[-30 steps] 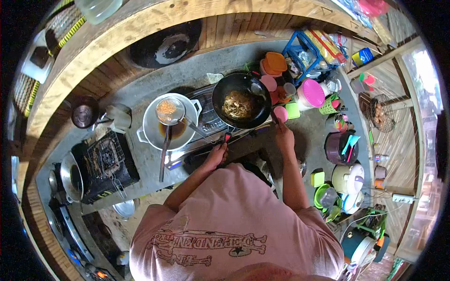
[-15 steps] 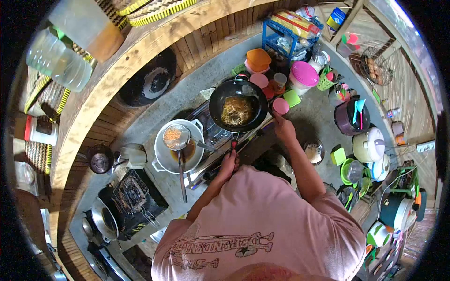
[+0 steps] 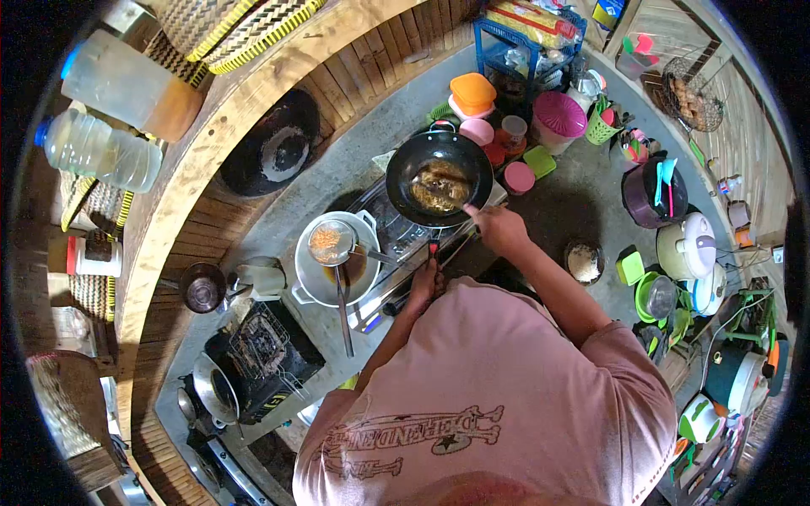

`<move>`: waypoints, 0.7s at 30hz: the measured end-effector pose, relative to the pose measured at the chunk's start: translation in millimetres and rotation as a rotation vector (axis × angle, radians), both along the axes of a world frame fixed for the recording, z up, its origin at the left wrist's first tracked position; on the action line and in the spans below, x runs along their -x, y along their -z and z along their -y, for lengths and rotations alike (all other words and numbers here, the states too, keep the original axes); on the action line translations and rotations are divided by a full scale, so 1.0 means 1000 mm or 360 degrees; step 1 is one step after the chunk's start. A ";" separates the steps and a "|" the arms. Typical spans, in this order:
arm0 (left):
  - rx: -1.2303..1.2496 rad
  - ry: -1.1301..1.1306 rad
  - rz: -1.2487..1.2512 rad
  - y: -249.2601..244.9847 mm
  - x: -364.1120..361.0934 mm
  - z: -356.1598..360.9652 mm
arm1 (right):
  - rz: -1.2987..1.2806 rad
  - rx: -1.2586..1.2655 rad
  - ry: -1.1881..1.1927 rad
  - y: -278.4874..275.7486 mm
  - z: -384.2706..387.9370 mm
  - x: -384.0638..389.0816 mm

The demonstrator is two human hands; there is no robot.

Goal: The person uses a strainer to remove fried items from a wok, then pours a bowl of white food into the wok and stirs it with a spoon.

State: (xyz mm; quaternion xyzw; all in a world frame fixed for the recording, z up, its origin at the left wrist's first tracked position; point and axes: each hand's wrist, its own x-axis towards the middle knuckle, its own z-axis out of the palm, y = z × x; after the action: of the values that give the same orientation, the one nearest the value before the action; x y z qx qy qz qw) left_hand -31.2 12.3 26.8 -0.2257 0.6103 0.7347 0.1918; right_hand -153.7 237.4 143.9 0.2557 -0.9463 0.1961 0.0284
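Note:
My left hand (image 3: 427, 284) is wrapped round the red-and-black handle of a black frying pan (image 3: 402, 187) on the stove (image 3: 396, 236). Brown, stringy food (image 3: 439, 179) in glossy liquid fills the middle of the pan. My right hand (image 3: 501, 230) is closed on the handle of a spatula (image 3: 458, 201); its head reaches into the food, partly blurred. Left of the pan stands a white two-handled pot (image 3: 305, 268) with dark liquid inside. Across its top rests a strainer (image 3: 344, 295) holding orange-brown bits.
Pink and orange containers (image 3: 472, 91) and a blue rack (image 3: 530, 67) stand behind the pan. To the right are a bowl of pale food (image 3: 584, 263), a purple pot (image 3: 641, 194) and a rice cooker (image 3: 685, 244). A second stove (image 3: 274, 354) sits at left.
My right hand has moved slightly left and toward the pan, bringing the spatula into the food. The food looks darker and more spread out. My left hand keeps its grip; the whole view has shifted.

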 end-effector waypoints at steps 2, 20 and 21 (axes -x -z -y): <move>-0.0010 0.0001 0.0027 0.008 0.001 0.000 | -0.0152 -0.0069 -0.0228 -0.010 0.006 -0.008; -0.0279 -0.0129 0.0006 0.075 0.000 -0.001 | -0.0587 0.0023 -0.0614 -0.008 -0.011 -0.002; -0.0486 -0.0147 0.0104 0.090 0.000 0.004 | -0.0615 0.0036 -0.0685 -0.007 -0.010 -0.003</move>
State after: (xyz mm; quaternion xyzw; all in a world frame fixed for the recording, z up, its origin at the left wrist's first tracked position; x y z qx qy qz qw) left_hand -31.4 8.8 -63.7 -0.2455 0.4740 0.8192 0.2097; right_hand -150.6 247.8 150.4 0.4828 -0.8451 0.1557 0.1687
